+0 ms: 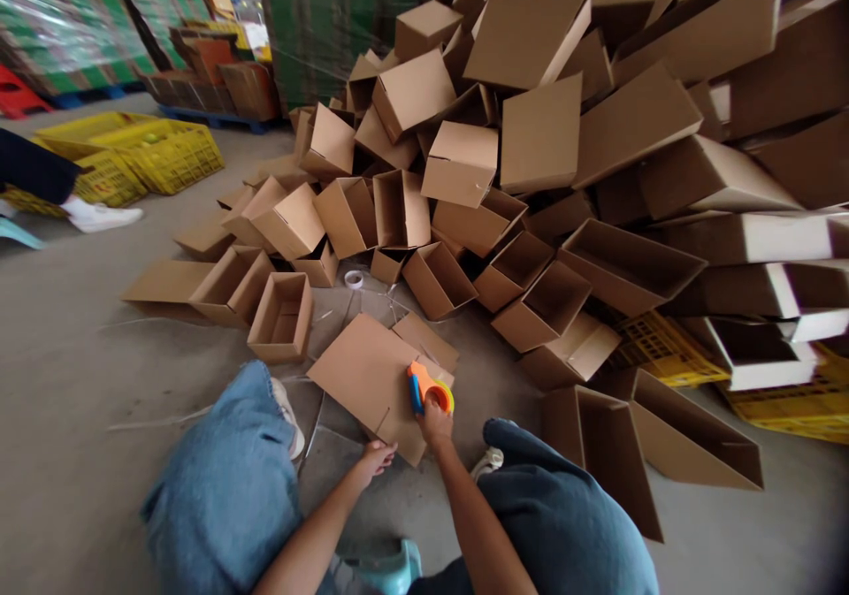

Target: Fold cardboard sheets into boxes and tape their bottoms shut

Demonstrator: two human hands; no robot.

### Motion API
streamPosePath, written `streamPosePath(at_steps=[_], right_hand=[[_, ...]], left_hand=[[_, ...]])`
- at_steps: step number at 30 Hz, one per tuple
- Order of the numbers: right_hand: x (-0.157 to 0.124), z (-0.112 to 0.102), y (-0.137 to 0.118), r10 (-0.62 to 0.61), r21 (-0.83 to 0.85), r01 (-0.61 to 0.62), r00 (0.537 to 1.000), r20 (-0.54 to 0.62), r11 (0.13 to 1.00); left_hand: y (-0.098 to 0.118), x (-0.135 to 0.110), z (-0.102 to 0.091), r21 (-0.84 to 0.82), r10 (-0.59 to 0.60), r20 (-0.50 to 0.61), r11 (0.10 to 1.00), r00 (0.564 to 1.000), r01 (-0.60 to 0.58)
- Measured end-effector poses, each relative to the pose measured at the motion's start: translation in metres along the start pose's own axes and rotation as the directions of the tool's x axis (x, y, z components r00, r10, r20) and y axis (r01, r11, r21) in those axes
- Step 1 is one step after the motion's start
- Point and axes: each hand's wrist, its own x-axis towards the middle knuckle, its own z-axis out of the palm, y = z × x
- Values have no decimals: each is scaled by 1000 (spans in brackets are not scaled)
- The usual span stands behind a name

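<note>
Between my knees a flat piece of a cardboard box (358, 365) lies with a slit near its front edge. My right hand (436, 423) is wrapped round a tape dispenser (424, 387) in orange, blue and yellow, held over the right side of that cardboard. At the front edge, my left hand (378, 459) is closed, its fingertips pinching the cardboard's near flap. Part of the grip is hidden by the fingers. Just beyond the cardboard, a white roll of tape (354, 279) lies on the floor.
A large heap of open cardboard boxes (464, 162) rises in front and to the right. Yellow crates (172, 155) stand at the left, near another person's foot (99, 215). A light-blue stool (391, 568) is under me. Wrapped pallets stand behind.
</note>
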Motion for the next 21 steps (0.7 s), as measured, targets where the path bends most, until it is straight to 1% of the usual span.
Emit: streamPosePath(at_steps=[4,8,11,13,15,17,19,21], right_hand=[[-4,0,0,7,16,-6,999,-49,1000],[-4,-4,3,9,44,-5,996,-91,999],[-3,-12,6,35,100,-22,992,-120,995],[-2,-19,8,53,133,-37,992,-117,990],[-2,-26,10,65,155,-48,992,-106,987],[-3,-30,11,72,170,-54,993,-98,984],[-4,-31,12,75,202,-54,992,-97,978],[-6,-28,14,76,234,-50,992,-104,971]], left_hand=[[3,-4,1,-41,8,-29,999,1000,-9],[8,-9,3,-134,40,-71,990,997,-49],[14,-16,4,-174,110,-124,976,986,-130],[19,-22,2,-182,168,-175,963,970,-200],[26,-32,-3,-162,233,-231,948,945,-273],[33,-47,-13,-118,331,-278,920,902,-374],[43,-68,-26,-56,454,-305,869,837,-492],[53,-94,-42,17,563,-323,807,760,-591]])
